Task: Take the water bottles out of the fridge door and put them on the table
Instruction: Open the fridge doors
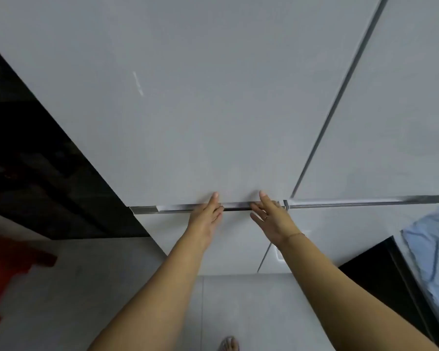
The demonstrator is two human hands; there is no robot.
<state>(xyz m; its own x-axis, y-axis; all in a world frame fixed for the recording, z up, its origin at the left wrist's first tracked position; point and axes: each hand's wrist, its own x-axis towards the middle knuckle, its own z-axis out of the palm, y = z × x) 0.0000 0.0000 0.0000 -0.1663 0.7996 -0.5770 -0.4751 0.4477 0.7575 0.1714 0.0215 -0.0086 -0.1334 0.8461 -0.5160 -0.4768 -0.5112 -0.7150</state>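
A tall grey fridge fills the view, its upper left door (178, 117) closed. Both my hands reach to the metal handle groove (147, 209) along that door's bottom edge. My left hand (208, 214) lies on the groove with its fingers tucked under the edge and the thumb up on the door face. My right hand (269, 216) rests beside it, fingers spread, fingertips at the groove. No water bottle is in sight; the fridge's inside is hidden.
The upper right door (390, 110) and the lower doors (238, 244) are closed too. A dark cabinet (36, 160) stands left, a red stool (8, 264) on the grey tile floor. A black table edge with blue cloth (426, 262) is at the right.
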